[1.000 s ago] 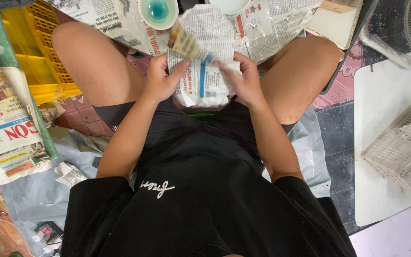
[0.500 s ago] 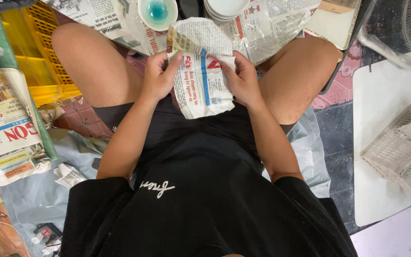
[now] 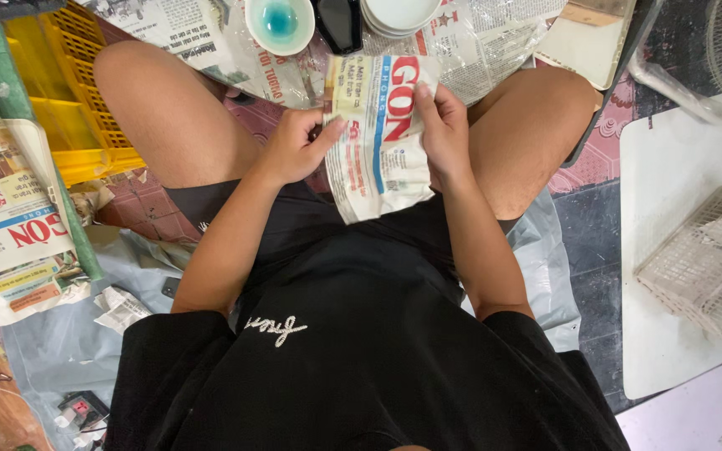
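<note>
Folded newspaper sheet [image 3: 382,138], crinkled, printed in red and blue, held over lap between knees. Left hand [image 3: 294,149] fingers closed on left edge; right hand [image 3: 443,125] fingers gripping right edge. Beyond: glazed turquoise bowl [image 3: 280,22], stacked white dishes [image 3: 399,14], yellow plastic crate [image 3: 68,92].

Ahead of my knees I see a small bowl [image 3: 280,22] with a turquoise glazed inside, a black object [image 3: 339,23] just beside it, then a stack of white dishes [image 3: 400,14], all on spread newspaper sheets [image 3: 495,38] at the top edge. A yellow plastic crate [image 3: 68,92] stands at the left edge, folded newspapers [image 3: 10,225] below it. A white wire basket [image 3: 708,267] rests on a white board [image 3: 670,167] at the right edge.
</note>
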